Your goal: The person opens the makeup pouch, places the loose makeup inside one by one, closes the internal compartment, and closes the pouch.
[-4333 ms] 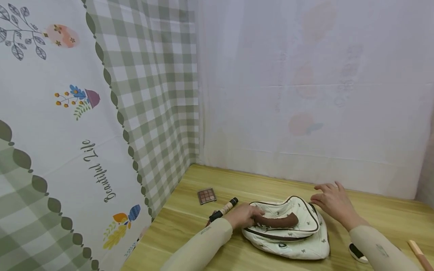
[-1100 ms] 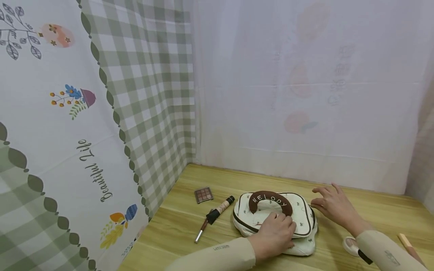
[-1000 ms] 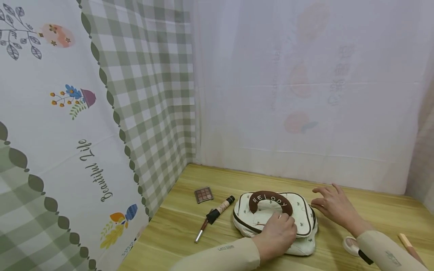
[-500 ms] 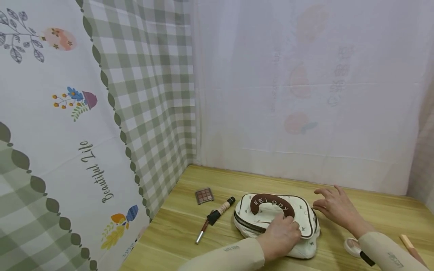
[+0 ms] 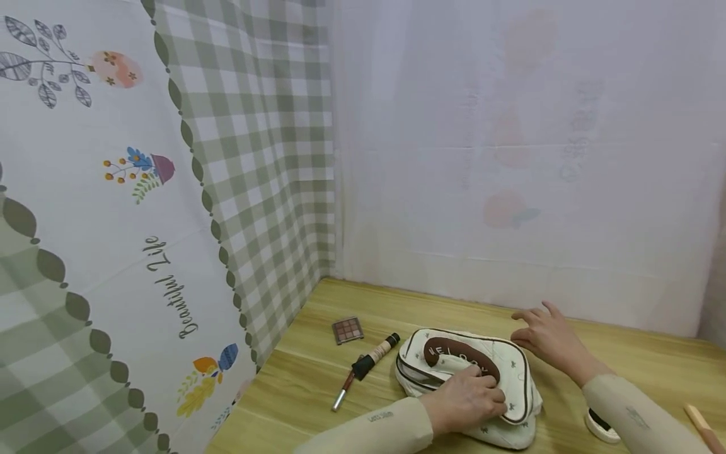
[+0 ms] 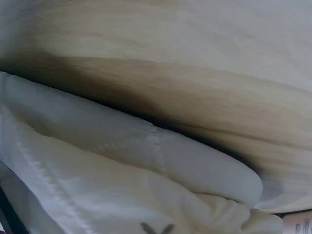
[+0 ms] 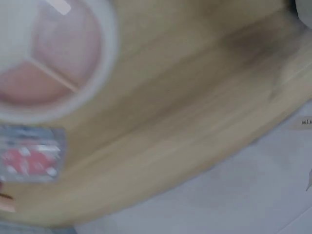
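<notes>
A white quilted makeup pouch [image 5: 518,372] with brown piping and a brown "MELODY" handle [image 5: 448,348] lies on the wooden table. My left hand [image 5: 467,400] is at its front right, fingers curled at the lid's edge; what the fingertips pinch is hidden beneath them. Along the left side a dark gap shows under the lid. My right hand [image 5: 547,340] hovers by the back right corner with fingers loosely spread; whether the thumb touches the pouch I cannot tell. The left wrist view is filled by white pouch fabric [image 6: 122,180].
To the left lie an eyeshadow palette [image 5: 347,329], a beige tube with a black cap [image 5: 384,347] and a slim brown-and-silver tube [image 5: 343,391]. A round pink-sectioned compact [image 7: 68,44] and a small clear case [image 7: 31,163] lie near the right arm. A wooden stick-shaped thing [image 5: 703,425] lies far right.
My left hand has gone from the pouch's left end to its front right. The lid, sagging and gaping earlier, lies flatter with the handle raised. Lately the pouch has turned slightly.
</notes>
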A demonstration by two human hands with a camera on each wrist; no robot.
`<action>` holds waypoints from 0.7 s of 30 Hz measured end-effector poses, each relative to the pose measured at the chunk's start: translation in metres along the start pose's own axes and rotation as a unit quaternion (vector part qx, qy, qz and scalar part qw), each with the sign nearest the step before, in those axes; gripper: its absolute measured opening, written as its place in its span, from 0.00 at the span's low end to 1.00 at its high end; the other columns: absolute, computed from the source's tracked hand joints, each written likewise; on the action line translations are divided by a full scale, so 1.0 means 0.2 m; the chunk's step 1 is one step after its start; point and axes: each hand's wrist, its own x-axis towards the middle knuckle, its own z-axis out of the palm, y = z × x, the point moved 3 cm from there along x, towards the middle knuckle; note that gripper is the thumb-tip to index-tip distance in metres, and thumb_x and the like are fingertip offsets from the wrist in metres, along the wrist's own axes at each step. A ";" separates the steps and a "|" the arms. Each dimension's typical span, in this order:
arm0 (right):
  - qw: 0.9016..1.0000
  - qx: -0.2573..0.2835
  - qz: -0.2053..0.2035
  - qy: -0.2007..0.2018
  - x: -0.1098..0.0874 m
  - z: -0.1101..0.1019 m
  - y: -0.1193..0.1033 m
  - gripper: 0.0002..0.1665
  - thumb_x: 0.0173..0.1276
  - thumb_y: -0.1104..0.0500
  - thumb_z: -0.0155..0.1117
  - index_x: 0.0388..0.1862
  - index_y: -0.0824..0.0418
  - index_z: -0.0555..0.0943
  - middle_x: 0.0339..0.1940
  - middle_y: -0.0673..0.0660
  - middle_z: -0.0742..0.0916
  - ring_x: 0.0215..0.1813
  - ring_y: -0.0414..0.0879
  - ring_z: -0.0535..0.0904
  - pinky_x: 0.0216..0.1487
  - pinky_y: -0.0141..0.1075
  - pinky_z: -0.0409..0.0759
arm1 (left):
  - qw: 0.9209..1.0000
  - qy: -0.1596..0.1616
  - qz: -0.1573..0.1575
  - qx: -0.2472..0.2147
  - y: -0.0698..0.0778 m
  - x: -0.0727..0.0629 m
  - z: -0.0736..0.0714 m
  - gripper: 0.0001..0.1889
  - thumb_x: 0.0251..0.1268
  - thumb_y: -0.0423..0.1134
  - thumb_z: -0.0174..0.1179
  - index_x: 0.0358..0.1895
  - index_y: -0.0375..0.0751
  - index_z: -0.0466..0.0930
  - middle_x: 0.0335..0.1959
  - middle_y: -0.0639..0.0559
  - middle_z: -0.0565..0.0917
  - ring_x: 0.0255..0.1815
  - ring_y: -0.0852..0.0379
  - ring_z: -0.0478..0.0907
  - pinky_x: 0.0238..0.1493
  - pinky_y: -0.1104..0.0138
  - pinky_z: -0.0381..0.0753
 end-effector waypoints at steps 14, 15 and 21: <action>0.987 -0.033 -0.030 -0.152 0.25 0.04 -0.08 0.15 0.52 0.57 0.79 0.18 0.42 0.80 0.46 0.57 0.84 0.49 0.58 0.79 0.59 0.68 0.66 | 1.000 -0.006 0.026 0.008 -0.01 -0.01 0.01 0.10 0.75 0.56 0.45 0.46 0.74 0.78 0.45 0.76 0.77 0.46 0.70 0.70 0.40 0.73 0.63; 0.987 -0.037 -0.025 -0.154 0.25 0.04 -0.08 0.13 0.52 0.57 0.79 0.19 0.43 0.82 0.46 0.58 0.84 0.49 0.58 0.79 0.59 0.68 0.66 | 1.000 -0.006 0.016 0.007 0.00 -0.01 0.01 0.09 0.74 0.56 0.47 0.45 0.74 0.79 0.44 0.75 0.77 0.45 0.70 0.70 0.39 0.73 0.63; 0.986 -0.032 0.032 -0.158 0.23 0.00 -0.09 0.11 0.52 0.58 0.79 0.36 0.51 0.89 0.46 0.59 0.85 0.49 0.59 0.80 0.58 0.67 0.66 | 0.998 -0.018 -0.048 -0.020 0.02 -0.03 -0.04 0.13 0.70 0.67 0.48 0.41 0.69 0.77 0.38 0.72 0.74 0.41 0.69 0.70 0.39 0.73 0.62</action>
